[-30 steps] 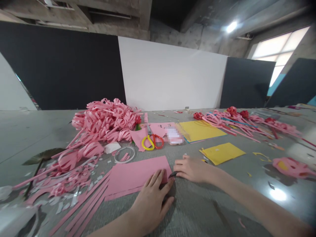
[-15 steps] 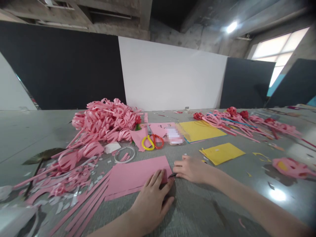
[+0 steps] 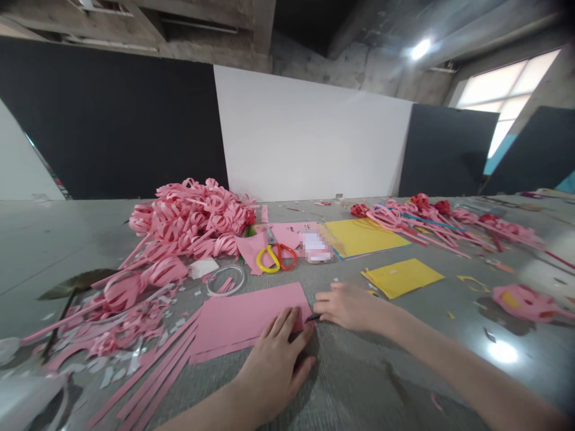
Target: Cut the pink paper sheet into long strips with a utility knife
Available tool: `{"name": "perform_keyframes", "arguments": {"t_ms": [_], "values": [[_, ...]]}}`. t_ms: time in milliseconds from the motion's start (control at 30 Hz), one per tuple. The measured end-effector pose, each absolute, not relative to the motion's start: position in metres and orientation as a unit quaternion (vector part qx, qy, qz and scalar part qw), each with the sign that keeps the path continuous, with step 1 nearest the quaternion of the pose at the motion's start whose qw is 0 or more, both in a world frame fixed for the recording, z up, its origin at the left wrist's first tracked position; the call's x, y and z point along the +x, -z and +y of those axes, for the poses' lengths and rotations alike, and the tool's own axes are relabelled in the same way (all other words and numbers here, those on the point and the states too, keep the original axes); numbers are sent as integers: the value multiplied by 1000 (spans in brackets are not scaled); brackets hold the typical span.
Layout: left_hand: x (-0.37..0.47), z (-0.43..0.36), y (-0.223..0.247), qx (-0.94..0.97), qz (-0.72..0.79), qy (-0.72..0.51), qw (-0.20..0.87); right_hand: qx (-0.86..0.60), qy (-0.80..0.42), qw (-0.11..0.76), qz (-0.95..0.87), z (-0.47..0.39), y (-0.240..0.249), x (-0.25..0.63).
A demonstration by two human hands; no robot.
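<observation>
A pink paper sheet (image 3: pixel 249 317) lies flat in front of me, a narrow strip partly parted along its near edge. My left hand (image 3: pixel 276 359) rests on its near right corner, fingers stretched out and thumb apart, pressing it down. At the right edge of the sheet, my right hand (image 3: pixel 344 305) pinches a slim black pointed tool (image 3: pixel 313 317), too small to tell whether it is a knife or a pen. Its tip touches or nearly touches the paper beside my left fingers. Several cut pink strips (image 3: pixel 157 377) fan out to the left of the sheet.
Beyond the sheet lie scissors (image 3: pixel 272 260) with yellow and red handles, a phone (image 3: pixel 315 246) and a clear ring of tape (image 3: pixel 225 280). Pink paper flowers (image 3: pixel 193 215) are heaped back left. Yellow paper (image 3: pixel 404 278) and more paper flowers (image 3: pixel 417 215) lie to the right.
Almost nothing differs. The whole view has shifted slightly to the left, and both hands stay in the same places on and beside the pink sheet.
</observation>
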State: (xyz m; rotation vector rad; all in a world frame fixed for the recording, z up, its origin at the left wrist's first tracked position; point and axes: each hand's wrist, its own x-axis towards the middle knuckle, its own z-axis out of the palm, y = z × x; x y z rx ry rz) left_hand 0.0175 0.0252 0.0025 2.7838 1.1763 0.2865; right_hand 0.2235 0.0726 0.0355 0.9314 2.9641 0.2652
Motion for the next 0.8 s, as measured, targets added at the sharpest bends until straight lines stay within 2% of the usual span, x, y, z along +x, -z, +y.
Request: {"name": "perform_keyframes", "arguments": {"t_ms": [800], "values": [[16,25,-3,911,393,-98,75,303,-91,24,948,74,-39,228]]}}
